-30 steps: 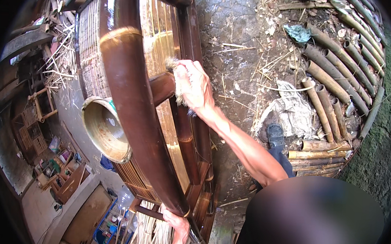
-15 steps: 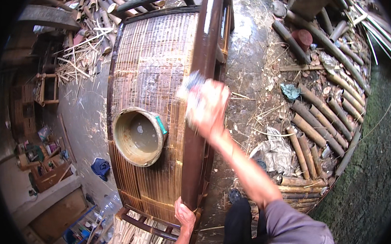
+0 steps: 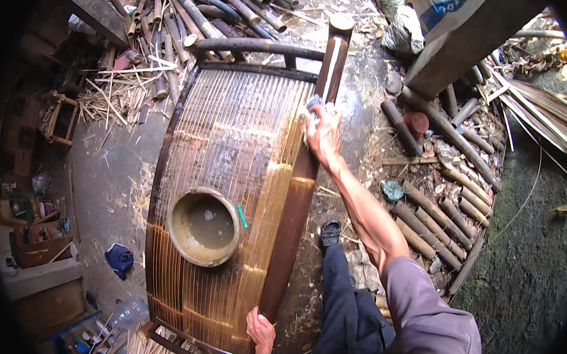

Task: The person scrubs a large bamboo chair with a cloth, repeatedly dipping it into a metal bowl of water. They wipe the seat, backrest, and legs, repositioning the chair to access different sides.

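A bamboo bed frame [image 3: 234, 141] with a slatted top stands on the ground below me. A round bowl [image 3: 204, 226] with liquid in it sits on the slats, a small green object [image 3: 242, 216] beside it. My right hand [image 3: 323, 133] presses a pale cloth [image 3: 314, 105] against the thick dark side rail [image 3: 304, 178], far up the rail. My left hand [image 3: 260, 329] grips the near end of the same rail. The rail looks glossy and wet.
Cut bamboo poles [image 3: 437, 206] lie on the right, and more poles [image 3: 196, 9] with splinters at the top left. A wooden post [image 3: 467, 39] stands at the top right. A blue rag [image 3: 121, 259] and plastic bottle [image 3: 129, 310] lie left. My foot [image 3: 329, 233] stands beside the rail.
My view has pulled back and up, so the whole frame now shows. My right hand with the cloth has slid farther along the rail, away from me. My left hand stays at the near end.
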Motion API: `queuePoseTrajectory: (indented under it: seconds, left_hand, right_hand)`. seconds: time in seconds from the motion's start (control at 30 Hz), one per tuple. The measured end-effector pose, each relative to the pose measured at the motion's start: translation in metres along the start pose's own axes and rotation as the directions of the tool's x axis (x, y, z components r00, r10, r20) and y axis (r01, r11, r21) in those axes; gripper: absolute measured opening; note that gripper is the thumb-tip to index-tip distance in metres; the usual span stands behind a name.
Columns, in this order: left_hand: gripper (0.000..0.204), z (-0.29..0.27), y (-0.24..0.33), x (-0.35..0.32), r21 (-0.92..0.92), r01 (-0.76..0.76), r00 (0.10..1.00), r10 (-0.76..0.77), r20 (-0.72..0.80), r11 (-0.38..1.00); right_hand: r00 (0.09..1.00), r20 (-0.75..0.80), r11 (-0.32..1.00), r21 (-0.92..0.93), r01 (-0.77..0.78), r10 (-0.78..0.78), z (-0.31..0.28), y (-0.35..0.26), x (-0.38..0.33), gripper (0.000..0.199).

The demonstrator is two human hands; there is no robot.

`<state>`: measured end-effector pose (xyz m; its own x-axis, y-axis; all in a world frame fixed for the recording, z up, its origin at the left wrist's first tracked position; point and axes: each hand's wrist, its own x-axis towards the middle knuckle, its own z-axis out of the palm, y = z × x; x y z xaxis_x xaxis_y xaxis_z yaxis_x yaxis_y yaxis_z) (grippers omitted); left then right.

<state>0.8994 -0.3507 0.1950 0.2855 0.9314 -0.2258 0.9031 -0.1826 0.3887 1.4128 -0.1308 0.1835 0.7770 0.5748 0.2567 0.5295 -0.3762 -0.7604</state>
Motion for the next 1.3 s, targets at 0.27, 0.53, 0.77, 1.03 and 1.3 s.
queuePoseTrajectory:
  seconds: [0.27, 0.53, 0.77, 1.03, 1.3]
  left_hand:
    - [0.032, -0.005, 0.007, 0.0, 0.089, -0.065, 0.994, 0.072, -0.079, 0.994]
    - [0.034, -0.014, -0.013, -0.02, 0.404, -0.006, 0.991, -0.048, 0.124, 0.915]
    - [0.038, 0.0, 0.096, 0.142, 0.31, 0.441, 0.881, -0.34, -0.329, 0.842]
    - [0.041, 0.064, 0.436, 0.44, -0.458, -0.089, 0.986, 0.014, -0.165, 0.884]
    - [0.064, 0.121, 0.642, 0.593, -0.544, 0.223, 0.96, -0.086, 0.266, 0.809]
  right_hand:
    - [0.998, -0.049, 0.989, -0.136, -0.051, 0.045, 0.006, 0.047, 0.104, 0.024]
    - [0.991, -0.041, 0.955, -0.276, 0.112, -0.128, 0.007, 0.104, 0.252, 0.025]
    - [0.995, 0.098, 0.996, -0.089, -0.009, 0.018, -0.005, 0.083, 0.282, 0.027]
    - [0.97, 0.117, 0.953, 0.193, -0.233, 0.213, -0.057, 0.091, 0.242, 0.024]
    - [0.883, 0.251, 0.902, -0.068, 0.425, -0.397, -0.032, 0.107, 0.418, 0.012]
